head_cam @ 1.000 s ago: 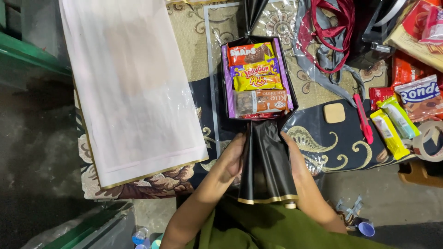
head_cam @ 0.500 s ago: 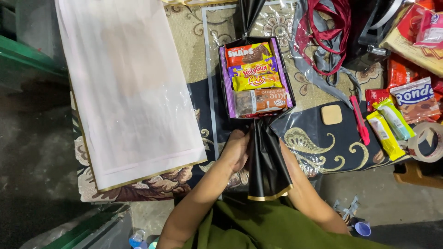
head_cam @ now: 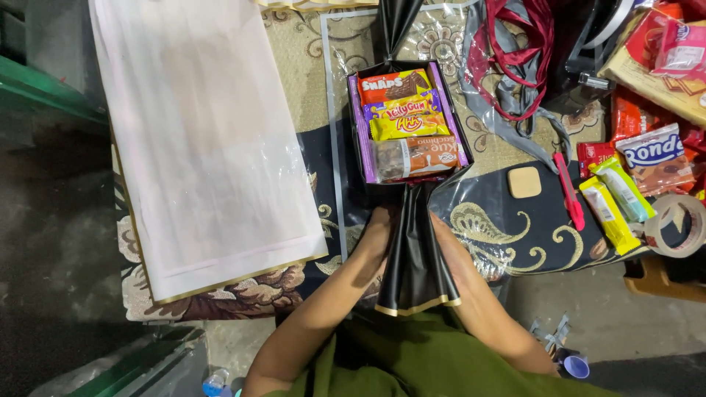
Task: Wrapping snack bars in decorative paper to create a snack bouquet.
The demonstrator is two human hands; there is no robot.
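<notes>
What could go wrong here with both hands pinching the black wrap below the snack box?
1. The left hand and right hand squeeze the black wrap into a narrow gather right at the snack box; a hard pull could tear the film or tip the box.
2. The packets lie loose and uncovered on top, so a tilt may spill them.
3. The clear sheet under the box could slide on the patterned cloth.

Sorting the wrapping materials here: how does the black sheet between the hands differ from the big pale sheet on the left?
The black sheet is dark, opaque and gathered into pleats between the hands; the pale sheet is whitish, translucent and lies flat, untouched. The black one is narrower. Both have a gold edge at the near end.
</notes>
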